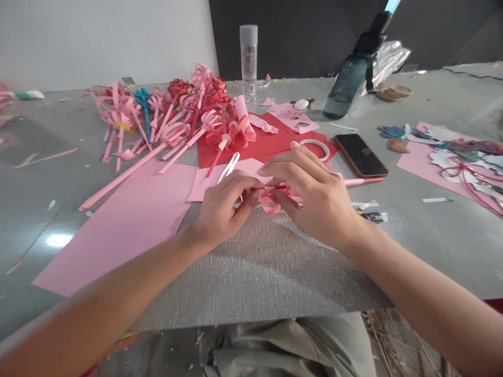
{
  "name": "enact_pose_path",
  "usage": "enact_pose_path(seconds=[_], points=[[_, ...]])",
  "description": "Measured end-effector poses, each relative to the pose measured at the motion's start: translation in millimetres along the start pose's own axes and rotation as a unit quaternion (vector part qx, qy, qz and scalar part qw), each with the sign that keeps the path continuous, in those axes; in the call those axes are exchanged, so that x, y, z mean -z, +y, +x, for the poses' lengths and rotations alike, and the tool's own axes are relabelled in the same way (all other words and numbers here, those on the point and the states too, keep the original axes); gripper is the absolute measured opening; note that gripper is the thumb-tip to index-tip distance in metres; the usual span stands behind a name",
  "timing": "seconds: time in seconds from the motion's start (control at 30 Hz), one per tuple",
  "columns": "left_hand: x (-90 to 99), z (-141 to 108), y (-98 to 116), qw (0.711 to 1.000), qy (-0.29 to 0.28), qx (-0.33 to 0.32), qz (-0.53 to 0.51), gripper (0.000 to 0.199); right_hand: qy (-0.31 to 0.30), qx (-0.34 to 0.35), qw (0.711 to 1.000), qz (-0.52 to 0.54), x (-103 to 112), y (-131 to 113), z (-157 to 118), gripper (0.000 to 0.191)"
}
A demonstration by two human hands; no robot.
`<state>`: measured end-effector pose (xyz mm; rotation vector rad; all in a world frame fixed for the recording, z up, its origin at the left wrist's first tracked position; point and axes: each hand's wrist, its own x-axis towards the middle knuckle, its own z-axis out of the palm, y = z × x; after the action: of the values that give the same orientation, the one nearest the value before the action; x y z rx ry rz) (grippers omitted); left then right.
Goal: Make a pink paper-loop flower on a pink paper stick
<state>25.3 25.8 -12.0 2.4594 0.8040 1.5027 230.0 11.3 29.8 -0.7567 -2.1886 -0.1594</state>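
Together, the left hand point(223, 209) and right hand point(316, 193) are pinching a paper flower point(270, 209) back from the middle of the desk's point(251, 283) near edge; too tight a grip could be crushing it.

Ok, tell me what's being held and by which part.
A pink-and-red paper piece: the left hand pinches it at its curled end, the right hand beside the curls.

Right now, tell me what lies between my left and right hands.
In the head view, a pink paper curl and some red paper show between the left hand and the right hand.
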Motion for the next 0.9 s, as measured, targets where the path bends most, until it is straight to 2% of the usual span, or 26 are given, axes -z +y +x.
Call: enact_pose_path(seconds=[0.37, 0.63, 0.9], points=[[-1.0, 0.8, 1.6, 1.000, 0.010, 0.023, 0.007, 0.010, -0.008, 0.002, 1.000, 0.005, -0.1, 2.5, 0.7, 0.040], [-0.8, 1.1, 0.9, 0.998, -0.038, 0.042, 0.013, 0.004, -0.012, 0.000, 1.000, 0.009, -2.4, 1.0, -0.4, 0.037], [-1.3, 0.2, 1.2, 0.999, 0.012, 0.032, -0.008, 0.005, -0.020, -0.004, 1.000, 0.001, -0.2, 3.5, 0.3, 0.044]])
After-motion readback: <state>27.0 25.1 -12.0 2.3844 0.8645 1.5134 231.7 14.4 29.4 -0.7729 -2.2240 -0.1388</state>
